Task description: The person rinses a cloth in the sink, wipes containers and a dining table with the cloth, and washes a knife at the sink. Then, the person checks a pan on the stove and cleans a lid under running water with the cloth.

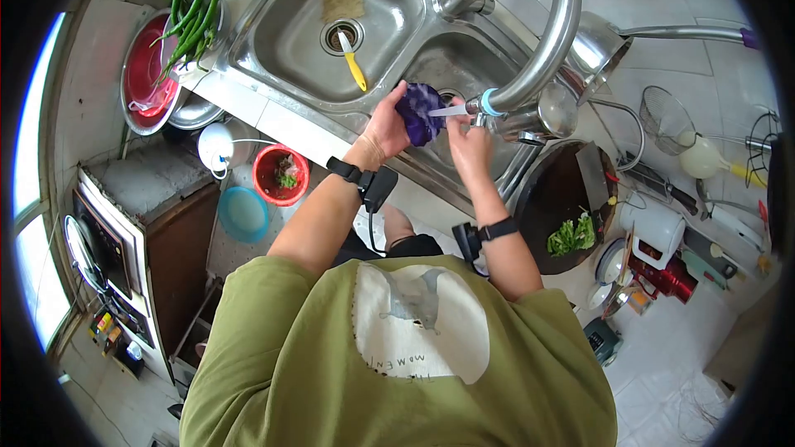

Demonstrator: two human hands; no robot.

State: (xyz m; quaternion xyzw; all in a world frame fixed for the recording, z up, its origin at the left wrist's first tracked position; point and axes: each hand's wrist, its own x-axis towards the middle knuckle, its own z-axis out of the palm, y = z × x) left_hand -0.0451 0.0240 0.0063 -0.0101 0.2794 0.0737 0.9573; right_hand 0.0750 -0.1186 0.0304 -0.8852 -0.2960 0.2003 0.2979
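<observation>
Over the right sink basin, my left hand (386,125) is closed on a dark purple piece with whitish streaks, which looks like purple cabbage (420,113). Water from the curved steel tap (566,21) with a light blue ring runs onto it. Just right of the piece is my right hand (469,147), its fingers curled close under the tap's nozzle. What those fingers hold, if anything, is hidden. A knife with a yellow handle (354,70) lies in the left basin (281,33), its pale blade by the drain.
Green chili peppers (192,16) lie in a bowl at the upper left, beside a red basin (149,66). A red bucket (281,175) and blue basin (243,214) stand below the counter. At right, a cleaver (591,175) and leafy greens (571,234) rest on a round dark board (542,199).
</observation>
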